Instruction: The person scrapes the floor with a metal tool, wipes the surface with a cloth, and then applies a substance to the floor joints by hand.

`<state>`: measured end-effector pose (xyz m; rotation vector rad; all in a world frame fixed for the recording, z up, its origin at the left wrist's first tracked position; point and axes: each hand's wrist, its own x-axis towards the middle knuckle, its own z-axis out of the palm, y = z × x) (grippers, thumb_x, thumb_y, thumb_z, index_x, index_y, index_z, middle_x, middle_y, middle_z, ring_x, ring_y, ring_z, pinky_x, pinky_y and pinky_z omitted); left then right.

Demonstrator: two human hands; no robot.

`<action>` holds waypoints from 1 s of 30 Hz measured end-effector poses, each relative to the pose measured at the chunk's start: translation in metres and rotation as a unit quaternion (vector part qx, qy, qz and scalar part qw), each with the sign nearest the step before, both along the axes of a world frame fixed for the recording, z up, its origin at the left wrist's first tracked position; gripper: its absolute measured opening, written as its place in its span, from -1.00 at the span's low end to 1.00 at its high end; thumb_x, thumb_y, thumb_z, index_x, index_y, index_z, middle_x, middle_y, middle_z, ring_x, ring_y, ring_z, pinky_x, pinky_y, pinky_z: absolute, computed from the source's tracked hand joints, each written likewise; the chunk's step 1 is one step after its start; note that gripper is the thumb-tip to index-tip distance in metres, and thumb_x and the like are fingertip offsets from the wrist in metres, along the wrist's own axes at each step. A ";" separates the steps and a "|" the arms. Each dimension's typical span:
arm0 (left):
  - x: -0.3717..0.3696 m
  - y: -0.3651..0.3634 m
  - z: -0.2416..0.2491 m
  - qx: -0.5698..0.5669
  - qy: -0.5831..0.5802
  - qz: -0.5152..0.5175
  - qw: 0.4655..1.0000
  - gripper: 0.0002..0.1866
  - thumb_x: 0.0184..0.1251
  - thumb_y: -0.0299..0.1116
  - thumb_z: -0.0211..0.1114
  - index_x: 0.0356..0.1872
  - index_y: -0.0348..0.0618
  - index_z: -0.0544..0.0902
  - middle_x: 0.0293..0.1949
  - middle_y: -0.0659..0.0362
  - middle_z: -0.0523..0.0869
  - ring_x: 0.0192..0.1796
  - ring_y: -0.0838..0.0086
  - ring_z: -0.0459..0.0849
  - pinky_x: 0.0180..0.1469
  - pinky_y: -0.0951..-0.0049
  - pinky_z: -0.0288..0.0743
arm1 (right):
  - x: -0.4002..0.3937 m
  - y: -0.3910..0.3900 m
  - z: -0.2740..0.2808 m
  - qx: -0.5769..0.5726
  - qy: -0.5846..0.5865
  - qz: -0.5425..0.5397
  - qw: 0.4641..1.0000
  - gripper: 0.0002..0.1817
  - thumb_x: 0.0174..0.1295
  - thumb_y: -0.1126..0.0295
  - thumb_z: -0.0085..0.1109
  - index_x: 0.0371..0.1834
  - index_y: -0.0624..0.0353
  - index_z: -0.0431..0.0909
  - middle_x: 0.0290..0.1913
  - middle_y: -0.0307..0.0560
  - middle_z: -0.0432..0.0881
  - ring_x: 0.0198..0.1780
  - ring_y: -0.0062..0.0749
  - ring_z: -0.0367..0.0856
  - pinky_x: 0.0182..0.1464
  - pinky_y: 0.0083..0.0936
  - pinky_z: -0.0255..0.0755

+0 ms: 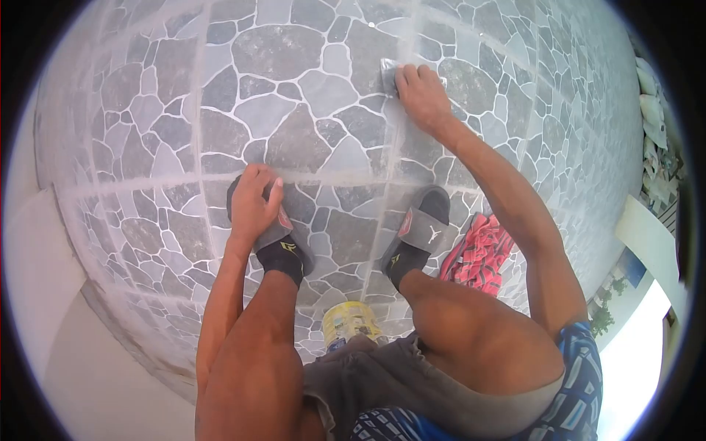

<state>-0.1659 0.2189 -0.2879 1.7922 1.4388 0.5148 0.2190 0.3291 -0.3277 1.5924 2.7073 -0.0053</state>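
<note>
My right hand (424, 93) is closed on a small flat scraper (389, 76) with a shiny edge. The scraper is pressed to the stone-patterned tile floor (297, 55), beside a pale, dusty joint line. Over the toe of my left slide sandal (277, 234) hangs my left hand (255, 200), its thumb apart from the loosely bent fingers and nothing in it. My right slide sandal (421, 226) stands on the tiles further right.
A red patterned cloth (479, 253) lies crumpled right of my right foot. Between my legs stands a yellow bucket (348, 321). A pale wall (51, 242) borders the floor at left. Several whitish bags (651, 110) are piled at the far right.
</note>
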 end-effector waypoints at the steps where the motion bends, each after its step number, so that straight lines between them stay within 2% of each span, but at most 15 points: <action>1: 0.001 0.003 0.000 -0.003 0.005 -0.003 1.000 -0.88 0.32 -0.41 0.32 -0.26 -0.27 0.62 -0.17 0.05 0.61 -0.16 0.11 0.64 -0.13 0.25 0.51 | 0.016 0.041 -0.007 0.028 -0.001 -0.023 0.999 -0.74 0.15 0.48 0.16 -0.08 0.29 0.55 -0.16 0.05 0.50 -0.12 -0.01 0.54 -0.07 -0.17 0.49; 3: 0.000 0.002 0.001 -0.009 0.014 -0.011 1.000 -0.88 0.32 -0.41 0.32 -0.27 -0.26 0.63 -0.17 0.05 0.61 -0.17 0.12 0.64 -0.14 0.26 0.51 | 0.023 0.094 0.000 0.037 -0.001 -0.109 0.993 -0.79 0.13 0.55 0.13 -0.14 0.24 0.53 -0.17 0.10 0.52 -0.12 0.01 0.55 -0.11 -0.19 0.53; 4: 0.000 0.002 0.002 -0.009 0.016 -0.014 1.000 -0.89 0.31 -0.41 0.32 -0.27 -0.25 0.63 -0.17 0.05 0.61 -0.17 0.12 0.64 -0.14 0.26 0.51 | 0.021 0.090 0.000 0.035 0.000 -0.114 0.993 -0.82 0.13 0.55 0.13 -0.18 0.24 0.53 -0.17 0.09 0.52 -0.13 0.01 0.56 -0.11 -0.18 0.53; 7: -0.001 0.004 0.002 -0.007 0.007 -0.003 1.000 -0.89 0.29 -0.42 0.33 -0.28 -0.24 0.63 -0.18 0.06 0.61 -0.17 0.12 0.64 -0.15 0.26 0.51 | -0.005 0.041 0.002 0.030 0.011 -0.095 0.995 -0.88 0.13 0.52 0.13 -0.25 0.23 0.54 -0.20 0.06 0.51 -0.18 -0.02 0.55 -0.14 -0.18 0.52; 10: -0.003 0.003 0.002 -0.004 -0.007 0.007 1.000 -0.90 0.27 -0.43 0.34 -0.30 -0.23 0.63 -0.18 0.06 0.62 -0.18 0.13 0.64 -0.17 0.27 0.52 | -0.041 -0.045 0.014 -0.024 -0.063 -0.056 0.996 -0.86 0.09 0.48 0.16 -0.28 0.22 0.52 -0.24 0.04 0.47 -0.24 -0.11 0.53 -0.23 -0.22 0.46; 13: -0.002 0.003 0.001 0.011 -0.010 0.003 1.000 -0.90 0.26 -0.44 0.35 -0.30 -0.24 0.63 -0.18 0.05 0.62 -0.19 0.13 0.64 -0.18 0.27 0.52 | -0.039 -0.042 0.017 -0.063 -0.026 -0.134 0.989 -0.90 0.14 0.49 0.13 -0.28 0.22 0.52 -0.23 0.05 0.48 -0.22 -0.10 0.55 -0.23 -0.19 0.44; 17: -0.001 0.007 0.003 0.005 -0.013 0.001 1.000 -0.90 0.26 -0.44 0.35 -0.30 -0.25 0.63 -0.19 0.05 0.62 -0.19 0.13 0.64 -0.18 0.26 0.51 | -0.010 0.063 0.003 -0.028 -0.059 -0.167 0.984 -0.83 0.23 0.43 0.11 -0.18 0.23 0.62 -0.09 0.10 0.58 -0.06 0.02 0.64 -0.08 -0.11 0.61; 20: 0.000 0.006 0.002 0.013 0.003 -0.009 1.000 -0.89 0.27 -0.43 0.35 -0.29 -0.25 0.63 -0.19 0.05 0.62 -0.19 0.13 0.64 -0.18 0.26 0.51 | 0.015 0.127 0.000 0.016 -0.046 -0.186 0.981 -0.86 0.21 0.45 0.09 -0.27 0.17 0.64 -0.13 0.10 0.61 -0.08 0.06 0.64 -0.08 -0.04 0.58; 23: -0.002 0.003 0.002 -0.004 0.003 -0.010 1.000 -0.88 0.27 -0.43 0.34 -0.28 -0.25 0.63 -0.18 0.05 0.62 -0.20 0.12 0.63 -0.18 0.26 0.51 | 0.005 0.079 0.005 0.010 0.002 -0.114 0.993 -0.88 0.19 0.47 0.08 -0.27 0.18 0.62 -0.13 0.10 0.60 -0.09 0.04 0.63 -0.12 -0.05 0.55; 24: -0.003 0.004 0.000 -0.009 0.000 -0.001 1.000 -0.88 0.27 -0.42 0.34 -0.28 -0.25 0.64 -0.18 0.05 0.62 -0.20 0.12 0.63 -0.18 0.26 0.51 | -0.012 0.041 0.005 -0.025 -0.045 -0.127 0.991 -0.84 0.16 0.48 0.13 -0.19 0.21 0.57 -0.15 0.06 0.57 -0.13 -0.01 0.60 -0.18 -0.11 0.59; 27: -0.004 0.005 0.002 0.001 -0.003 -0.001 1.000 -0.88 0.27 -0.42 0.34 -0.28 -0.26 0.63 -0.17 0.05 0.62 -0.20 0.12 0.63 -0.18 0.25 0.51 | -0.063 -0.106 0.026 -0.068 -0.022 0.001 0.997 -0.45 0.13 0.47 0.15 0.24 0.45 0.48 -0.15 0.01 0.51 -0.16 -0.14 0.51 -0.16 -0.27 0.46; 30: -0.003 0.005 0.000 0.003 -0.008 0.000 1.000 -0.88 0.26 -0.43 0.34 -0.29 -0.26 0.63 -0.17 0.05 0.63 -0.20 0.13 0.63 -0.18 0.27 0.51 | -0.090 -0.195 0.042 -0.142 0.009 0.036 0.989 -0.49 0.18 0.44 0.13 0.21 0.50 0.50 -0.13 0.03 0.50 -0.14 -0.19 0.47 -0.14 -0.30 0.39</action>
